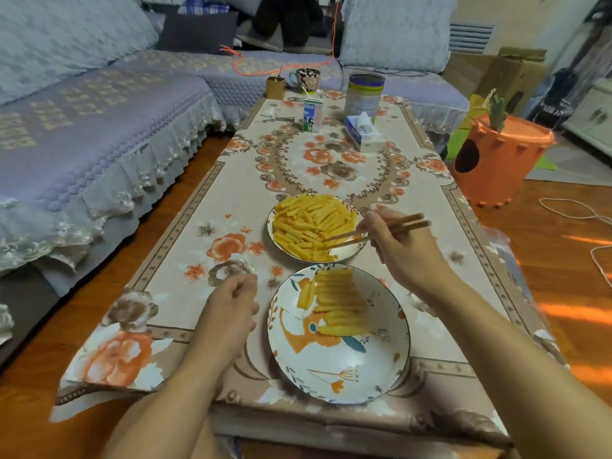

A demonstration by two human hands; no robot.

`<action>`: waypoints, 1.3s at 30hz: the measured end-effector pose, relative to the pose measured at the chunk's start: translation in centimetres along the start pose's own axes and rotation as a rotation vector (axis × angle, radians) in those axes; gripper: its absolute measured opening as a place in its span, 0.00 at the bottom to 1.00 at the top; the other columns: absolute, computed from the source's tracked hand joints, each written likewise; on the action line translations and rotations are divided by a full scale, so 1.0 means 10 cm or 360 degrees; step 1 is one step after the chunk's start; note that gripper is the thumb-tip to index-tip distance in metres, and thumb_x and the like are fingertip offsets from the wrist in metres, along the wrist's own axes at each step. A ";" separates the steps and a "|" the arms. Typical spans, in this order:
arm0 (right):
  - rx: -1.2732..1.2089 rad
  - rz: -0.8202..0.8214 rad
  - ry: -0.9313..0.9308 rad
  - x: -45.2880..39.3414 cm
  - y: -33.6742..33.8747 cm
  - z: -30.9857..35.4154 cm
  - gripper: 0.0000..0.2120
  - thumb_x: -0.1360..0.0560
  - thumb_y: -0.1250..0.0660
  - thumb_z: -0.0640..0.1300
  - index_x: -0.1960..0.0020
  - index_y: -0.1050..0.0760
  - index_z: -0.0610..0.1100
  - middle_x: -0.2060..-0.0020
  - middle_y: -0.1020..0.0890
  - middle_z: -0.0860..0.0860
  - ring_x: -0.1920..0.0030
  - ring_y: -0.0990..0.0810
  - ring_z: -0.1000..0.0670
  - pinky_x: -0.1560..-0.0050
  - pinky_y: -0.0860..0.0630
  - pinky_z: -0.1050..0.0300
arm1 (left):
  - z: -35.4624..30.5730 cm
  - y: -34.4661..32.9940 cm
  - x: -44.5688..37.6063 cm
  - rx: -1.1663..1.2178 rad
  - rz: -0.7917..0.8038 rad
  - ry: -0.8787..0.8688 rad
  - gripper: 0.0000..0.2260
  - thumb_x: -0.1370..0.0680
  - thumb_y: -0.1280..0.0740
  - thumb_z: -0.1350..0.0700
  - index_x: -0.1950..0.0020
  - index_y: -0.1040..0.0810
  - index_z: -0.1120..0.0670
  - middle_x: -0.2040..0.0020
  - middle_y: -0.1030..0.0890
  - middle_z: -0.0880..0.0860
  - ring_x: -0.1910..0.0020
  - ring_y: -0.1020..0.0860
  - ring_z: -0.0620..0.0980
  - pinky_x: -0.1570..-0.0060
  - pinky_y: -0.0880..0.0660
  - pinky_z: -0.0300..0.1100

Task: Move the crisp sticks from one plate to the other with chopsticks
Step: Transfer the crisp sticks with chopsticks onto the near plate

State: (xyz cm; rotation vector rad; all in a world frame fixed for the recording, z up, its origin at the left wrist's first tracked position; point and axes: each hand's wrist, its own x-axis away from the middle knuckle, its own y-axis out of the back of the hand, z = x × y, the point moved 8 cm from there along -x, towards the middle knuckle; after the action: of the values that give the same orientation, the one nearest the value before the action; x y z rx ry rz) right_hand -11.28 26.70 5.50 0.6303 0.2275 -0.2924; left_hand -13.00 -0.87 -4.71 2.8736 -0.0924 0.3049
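Forearms frame the near plate, a floral dish at the surface's front edge, where a small batch of crisp sticks already lies, most in a neat crosswise row in its far half.

Just beyond it, the right hand has its grip closed round a pair of wooden chopsticks, fingers curled about their upper part. The tips reach left and slightly down into the right side of the far plate, where they sit among the heaped sticks; whether a stick is caught between them cannot be told. The pile lies to the left of the grip, its pieces running mostly on a diagonal, roughly in line with the chopsticks themselves. The right hand is the nearer one to both plates.

The left hand rests on the patterned cloth just left of the near plate, fingers loosely curled and holding nothing.

The sticks are short, straight and yellow-orange, piled several deep. Most remain on the far plate, so the transfer looks to be in its early part.

Farther down the surface stand a milk carton, a tissue box and a tin.
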 end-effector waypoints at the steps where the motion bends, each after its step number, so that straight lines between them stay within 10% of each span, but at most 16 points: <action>1: 0.0011 0.0012 0.0031 -0.03 -0.02 0.00 0.17 0.14 0.42 0.49 0.53 0.18 0.46 0.70 0.23 0.66 0.66 0.25 0.61 0.62 0.34 0.65 | -0.02 -0.01 -0.03 0.0040 -0.0001 0.0010 0.10 0.15 0.40 0.51 0.38 0.21 0.48 0.44 0.19 0.50 0.50 0.19 0.49 0.55 0.23 0.44; 10: -0.0662 -0.0441 -0.0172 0.26 0.32 -0.04 0.25 0.13 0.47 0.50 0.56 0.20 0.37 0.76 0.26 0.51 0.76 0.28 0.54 0.73 0.31 0.63 | -0.03 -0.24 -0.10 0.0092 0.0034 0.0121 0.10 0.17 0.38 0.51 0.49 0.16 0.49 0.50 0.15 0.51 0.50 0.17 0.53 0.41 0.22 0.59; 14: -0.0738 -0.0242 -0.0056 0.47 0.21 0.18 0.26 0.18 0.47 0.56 0.60 0.21 0.41 0.75 0.29 0.43 0.75 0.31 0.53 0.73 0.35 0.66 | -0.06 -0.31 -0.04 -0.0008 -0.0019 0.0101 0.13 0.17 0.38 0.49 0.53 0.16 0.50 0.55 0.15 0.50 0.50 0.17 0.53 0.45 0.23 0.55; 20: -0.0584 0.0138 0.0219 0.48 -0.24 0.32 0.25 0.16 0.44 0.60 0.57 0.20 0.44 0.68 0.24 0.59 0.66 0.28 0.58 0.63 0.34 0.66 | -0.02 -0.26 -0.04 0.0044 -0.0158 0.0091 0.22 0.15 0.45 0.43 0.51 0.16 0.52 0.56 0.13 0.50 0.53 0.16 0.53 0.51 0.21 0.50; 25: -0.0411 0.0101 0.0292 0.50 -0.16 0.30 0.19 0.18 0.41 0.54 0.57 0.20 0.43 0.67 0.21 0.53 0.64 0.24 0.54 0.64 0.30 0.58 | 0.05 -0.24 -0.07 0.0233 -0.0119 0.0234 0.24 0.14 0.45 0.45 0.49 0.17 0.60 0.62 0.13 0.54 0.67 0.17 0.48 0.65 0.23 0.43; 33: -0.0611 -0.0455 0.0041 0.33 0.35 -0.04 0.18 0.14 0.41 0.45 0.58 0.19 0.45 0.73 0.28 0.55 0.70 0.31 0.57 0.68 0.35 0.66 | 0.10 -0.29 -0.18 0.0180 -0.0036 0.0211 0.25 0.14 0.46 0.43 0.48 0.16 0.58 0.58 0.13 0.55 0.57 0.15 0.57 0.55 0.21 0.51; 39: -0.0601 -0.0412 -0.0186 0.18 0.24 -0.18 0.20 0.14 0.41 0.46 0.58 0.19 0.40 0.77 0.28 0.53 0.74 0.30 0.56 0.74 0.34 0.62 | 0.11 -0.30 -0.20 0.0179 -0.0021 0.0202 0.25 0.14 0.46 0.43 0.49 0.16 0.58 0.58 0.13 0.55 0.56 0.15 0.57 0.50 0.20 0.55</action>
State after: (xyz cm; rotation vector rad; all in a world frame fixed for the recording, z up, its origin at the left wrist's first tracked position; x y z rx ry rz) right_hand -8.98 29.24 4.82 0.2078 0.2446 -0.5193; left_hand -14.51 1.82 -6.87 2.9551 -0.0336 0.5037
